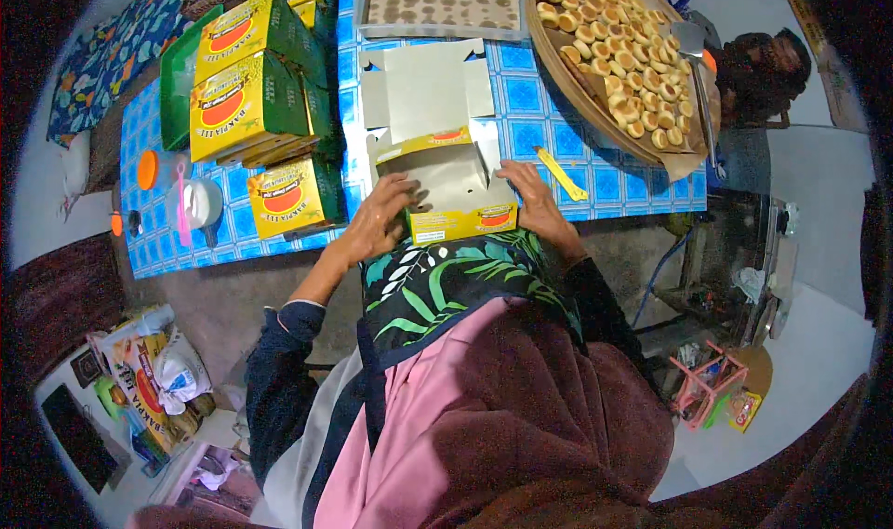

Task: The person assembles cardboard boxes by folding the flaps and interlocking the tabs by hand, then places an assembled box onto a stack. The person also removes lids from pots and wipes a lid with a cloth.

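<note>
An open yellow carton [462, 224] of thin card sits at the table's near edge, right in front of me. Its grey inside faces up and holds nothing I can see, while the long lid flap [428, 92] lies folded back toward the far side. My left hand [381, 216] grips the carton's left wall, some fingers reaching inside. At the opposite side, my right hand [537, 209] has its fingers curled over the right wall and side flap. A flat yellow strip [562, 177] lies on the blue checked cloth just beyond my right hand.
Stacked yellow-green boxes [228, 101] stand at the left by a green crate [175, 101], with a white jar [202, 203] and an orange lid [147, 170] nearby. A round woven tray [549, 40] of small browned pastries [633, 59] and a metal spatula [688, 38] occupy the far right.
</note>
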{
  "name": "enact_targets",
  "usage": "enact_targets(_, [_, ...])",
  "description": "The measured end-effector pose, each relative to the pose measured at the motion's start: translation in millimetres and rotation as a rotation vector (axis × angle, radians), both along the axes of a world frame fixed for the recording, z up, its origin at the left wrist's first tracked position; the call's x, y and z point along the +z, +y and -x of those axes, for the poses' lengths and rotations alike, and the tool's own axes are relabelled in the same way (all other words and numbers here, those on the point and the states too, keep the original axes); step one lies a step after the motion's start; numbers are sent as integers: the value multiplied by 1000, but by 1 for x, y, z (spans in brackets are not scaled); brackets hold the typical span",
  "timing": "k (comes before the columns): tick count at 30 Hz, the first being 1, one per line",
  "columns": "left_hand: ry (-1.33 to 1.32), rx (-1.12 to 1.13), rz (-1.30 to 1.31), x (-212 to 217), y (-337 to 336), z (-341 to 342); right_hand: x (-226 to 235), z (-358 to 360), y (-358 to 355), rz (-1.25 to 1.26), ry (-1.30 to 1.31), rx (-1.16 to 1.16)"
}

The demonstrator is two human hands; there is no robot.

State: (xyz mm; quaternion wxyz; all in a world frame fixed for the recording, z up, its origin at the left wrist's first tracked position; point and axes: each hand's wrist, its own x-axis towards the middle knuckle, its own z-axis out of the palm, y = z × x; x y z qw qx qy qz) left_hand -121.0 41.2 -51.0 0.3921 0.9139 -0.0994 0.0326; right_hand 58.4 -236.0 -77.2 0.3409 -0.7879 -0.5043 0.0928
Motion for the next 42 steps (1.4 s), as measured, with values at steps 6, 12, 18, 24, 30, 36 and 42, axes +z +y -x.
enact_targets(6, [-137,187,-67,13,-13,21,-3,7,10,-81,-121,-55])
enact_targets(12, [-202,494,93,-26,-22,28,2,13,30,-184,-10,-143])
enact_targets(18, [-33,774,222,-32,-19,17,-2,10,41,19,298,-349])
enact_targets(24, [-308,595,91,-8,-21,-3,-6,4,44,-211,81,-213])
enact_targets(30, [-343,548,72,-20,-15,8,-1,10,47,-284,-240,-143])
enact_targets(36, [-451,617,-42,-32,-5,2,-12,7,50,-307,-267,-190])
enact_targets(42, [-91,671,143,-43,8,-18,-13,5,58,-112,107,-286])
